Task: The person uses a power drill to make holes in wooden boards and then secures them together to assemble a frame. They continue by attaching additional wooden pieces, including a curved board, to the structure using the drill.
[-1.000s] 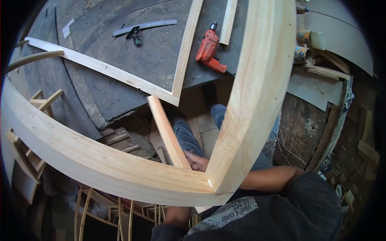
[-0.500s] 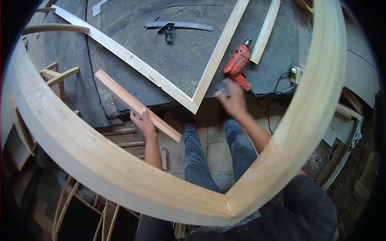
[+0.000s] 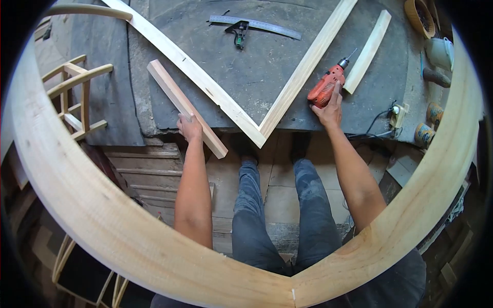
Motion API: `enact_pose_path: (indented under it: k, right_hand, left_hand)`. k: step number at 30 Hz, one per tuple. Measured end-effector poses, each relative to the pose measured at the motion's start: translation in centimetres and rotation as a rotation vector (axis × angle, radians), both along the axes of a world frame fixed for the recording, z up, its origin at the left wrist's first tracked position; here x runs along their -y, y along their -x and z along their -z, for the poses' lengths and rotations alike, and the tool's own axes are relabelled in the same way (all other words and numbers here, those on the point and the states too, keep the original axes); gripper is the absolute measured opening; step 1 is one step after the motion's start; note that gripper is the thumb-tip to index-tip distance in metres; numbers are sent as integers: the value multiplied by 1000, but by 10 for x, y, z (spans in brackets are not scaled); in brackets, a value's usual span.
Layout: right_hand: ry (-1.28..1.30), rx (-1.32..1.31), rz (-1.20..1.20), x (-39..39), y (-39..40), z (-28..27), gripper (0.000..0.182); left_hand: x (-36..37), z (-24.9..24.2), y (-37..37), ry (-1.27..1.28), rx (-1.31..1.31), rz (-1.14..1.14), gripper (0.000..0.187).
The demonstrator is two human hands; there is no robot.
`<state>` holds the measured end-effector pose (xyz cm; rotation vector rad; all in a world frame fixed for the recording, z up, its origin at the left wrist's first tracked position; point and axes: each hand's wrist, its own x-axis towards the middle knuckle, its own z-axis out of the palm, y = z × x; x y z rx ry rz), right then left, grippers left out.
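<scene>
My left hand is closed on the lower part of a pinkish wooden bar, which slants from the table toward me and overhangs the front edge. My right hand is on a red power drill, its fingers around the handle end, which it mostly hides. The drill's bit points to the upper right. Between my hands, two pale wooden pieces, a left one and a right one, meet in a V whose tip juts past the table edge. A shorter pale strip lies right of the drill.
A combination square lies on the dark worktable. A large curved wooden frame spans the near view. A cord runs to a power socket at right. A small wooden frame stands left; a basket is far right.
My right hand has reached up to the drill and taken hold of it. The left hand keeps the wooden bar, which now sits steeper. The whole view has shifted.
</scene>
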<state>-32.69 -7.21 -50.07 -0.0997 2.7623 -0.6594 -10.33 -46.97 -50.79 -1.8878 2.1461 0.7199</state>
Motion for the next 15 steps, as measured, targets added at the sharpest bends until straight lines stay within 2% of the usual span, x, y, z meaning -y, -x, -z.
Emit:
enact_pose_path:
  k: [2,4,6,8,10,12,14,15]
  right_hand:
    - [-14,25,-48,-9,1,-4,125]
    - [-22,-10,-105,-13,-1,-25,118]
    - [97,-14,-193,-20,-6,-45,112]
    - [261,-29,-321,-29,-23,-84,108]
    - [421,68,-456,-34,-43,-131,107]
    - [604,368,-441,-11,-70,-219,105]
    - [558,511,-428,-24,-101,-237,103]
    - [534,527,-468,-14,-113,-256,103]
  left_hand:
    - [-7,-3,-6,50,-4,-4,65]
    - [-46,-51,7,255,16,143,61]
    - [-77,-50,-11,441,-284,316,58]
    - [-116,-69,-26,178,-242,430,57]
    - [-154,-51,-46,-77,-673,360,48]
    - [-199,-18,-60,-313,-468,137,61]
    - [-226,18,-73,-612,-581,-108,64]
    - [-229,3,-64,-560,-478,-129,67]
